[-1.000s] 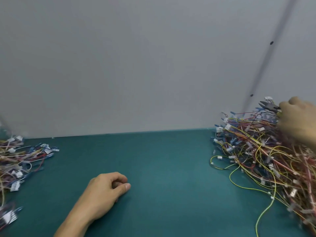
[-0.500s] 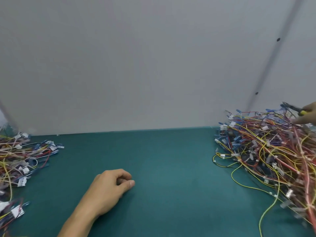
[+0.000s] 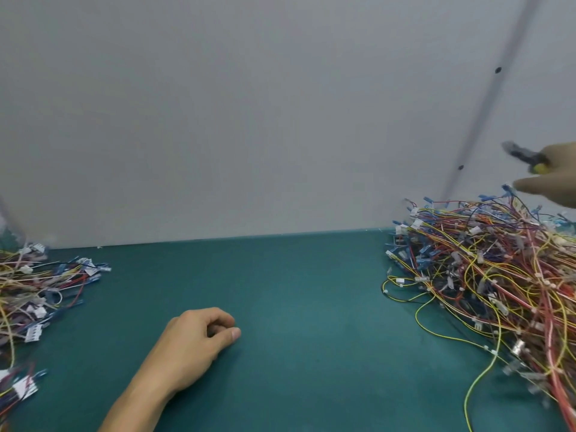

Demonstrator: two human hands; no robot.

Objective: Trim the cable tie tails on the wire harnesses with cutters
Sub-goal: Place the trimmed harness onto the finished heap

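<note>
While the left hand [image 3: 193, 344] rests on the green surface [image 3: 311, 307] near the lower centre, its fingers are curled in to a loose fist, thumb tip lying against the side of the index finger. Nothing is visible inside it. Knuckles and the heel of the hand touch the mat; the forearm runs off the bottom edge.

Right hand [image 3: 558, 179] at the far right edge, raised above the large pile, partly cut off by the frame and motion-blurred. It is closed around the cutters [image 3: 526, 157]: yellow grip section shows just at the fingers, dark head points up and to the left, against the grey wall [image 3: 249, 120]. Whether the cutter blades are parted cannot be told from the blur. One finger extends left below the tool, just above the topmost wires.

Large heap of wire harnesses [image 3: 486, 275] fills the right side of the surface, against the wall: red, yellow, blue and orange leads with white connectors and small white ties. A few yellow loops trail out toward the centre.

Smaller pile of harnesses [image 3: 37, 291] lies at the left edge, well apart from the left hand. The surface between the two piles is bare apart from the left hand.
</note>
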